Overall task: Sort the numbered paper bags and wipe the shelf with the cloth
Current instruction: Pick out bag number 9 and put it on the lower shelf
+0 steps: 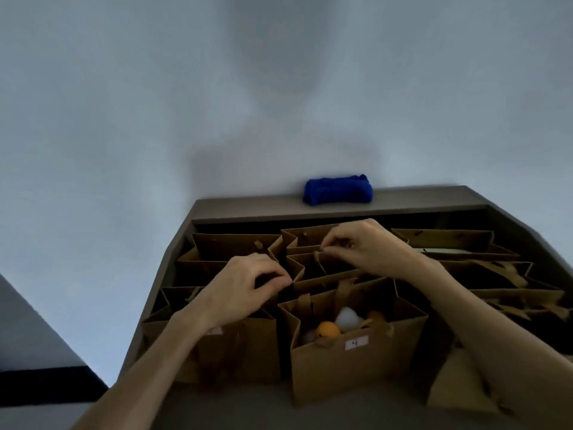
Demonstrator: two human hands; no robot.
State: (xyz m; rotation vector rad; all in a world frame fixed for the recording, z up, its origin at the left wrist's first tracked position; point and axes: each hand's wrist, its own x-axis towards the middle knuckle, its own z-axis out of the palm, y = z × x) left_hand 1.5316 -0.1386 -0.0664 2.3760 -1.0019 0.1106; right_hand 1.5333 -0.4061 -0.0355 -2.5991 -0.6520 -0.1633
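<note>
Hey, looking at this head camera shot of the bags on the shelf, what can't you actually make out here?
- Label on the front left bag: head view, covered by the left hand's wrist.
- Numbers on the rear bags: head view, fronts hidden by the bags before them.
- Rightmost bags: blurred, partly behind the right hand's forearm.
- Bag 4: lower contents hidden by its wall.

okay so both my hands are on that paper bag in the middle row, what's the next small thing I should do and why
Probably lift that middle bag straight up and out. Your left hand pinches its near corner and your right hand pinches its far rim, so you already hold it. It sits wedged among other bags, behind the bag labelled 4, and its number is hidden. The blue cloth can wait on the shelf top.
</note>
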